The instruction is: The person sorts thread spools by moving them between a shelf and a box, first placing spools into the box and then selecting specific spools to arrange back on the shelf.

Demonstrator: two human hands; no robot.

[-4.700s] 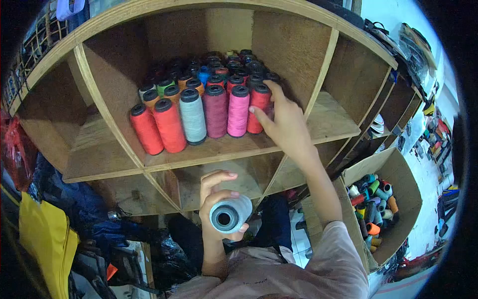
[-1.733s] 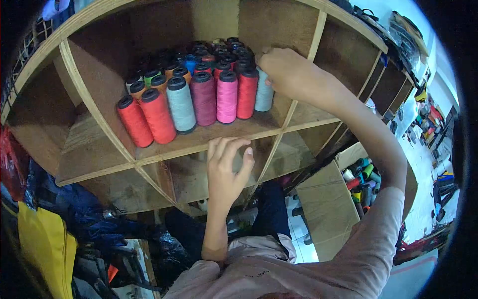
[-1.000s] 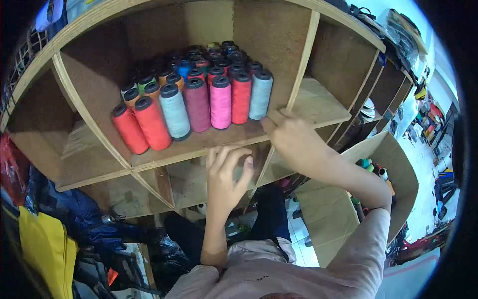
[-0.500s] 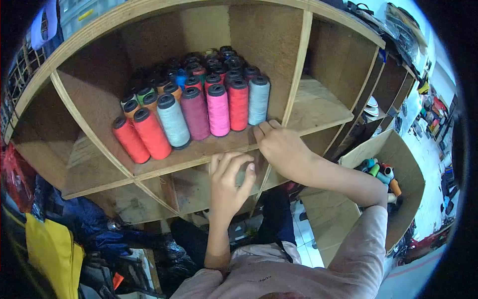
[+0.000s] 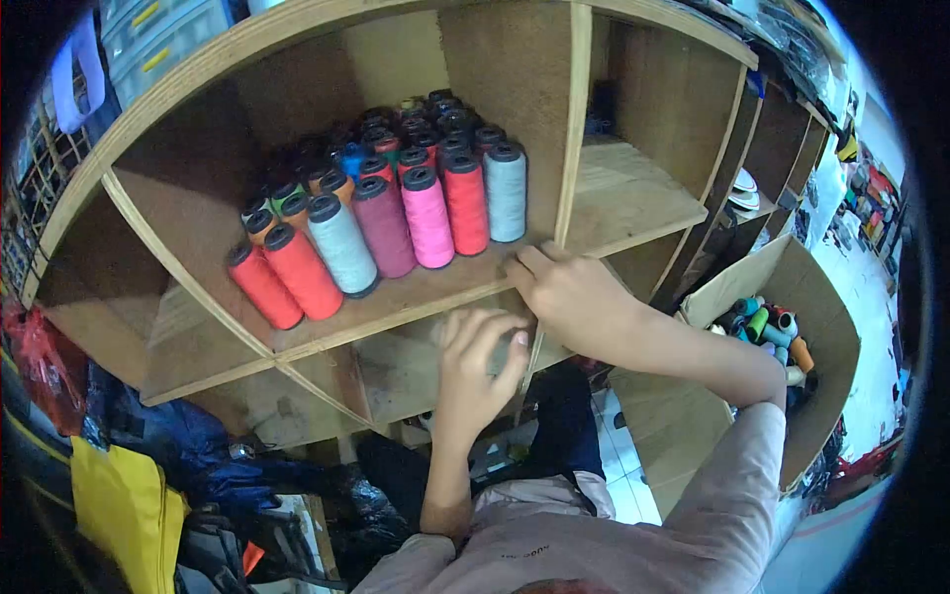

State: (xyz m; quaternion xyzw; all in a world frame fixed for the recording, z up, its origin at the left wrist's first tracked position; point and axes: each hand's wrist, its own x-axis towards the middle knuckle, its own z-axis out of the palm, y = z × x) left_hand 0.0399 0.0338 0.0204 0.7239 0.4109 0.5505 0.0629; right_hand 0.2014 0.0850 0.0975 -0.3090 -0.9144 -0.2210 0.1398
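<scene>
Several thread spools with black cone tops stand together in a wooden shelf compartment. Along the front are a red spool (image 5: pixel 299 272), a pale blue spool (image 5: pixel 341 245), a maroon spool (image 5: pixel 384 228), a pink spool (image 5: pixel 427 218) and a grey-blue spool (image 5: pixel 506 195). My right hand (image 5: pixel 574 299) is at the shelf's front edge (image 5: pixel 396 322), below the grey-blue spool. Its fingers are bent and pressed together; whatever they hold is hidden. Lower and to the left, my left hand (image 5: pixel 480 366) is raised with curved fingers, a gap before the thumb, and nothing visible in it.
At right stands an open cardboard box (image 5: pixel 831 346) with several loose spools (image 5: pixel 777 332) inside. Upright dividers (image 5: pixel 574 129) separate the compartments. A yellow bag (image 5: pixel 124 510) and dark bundles lie at lower left; clear drawers (image 5: pixel 163 40) stand at upper left.
The view has shifted slightly. My left hand has moved right, nearer my right hand, and its fingers have curled more toward the thumb. The spools keep their places.
</scene>
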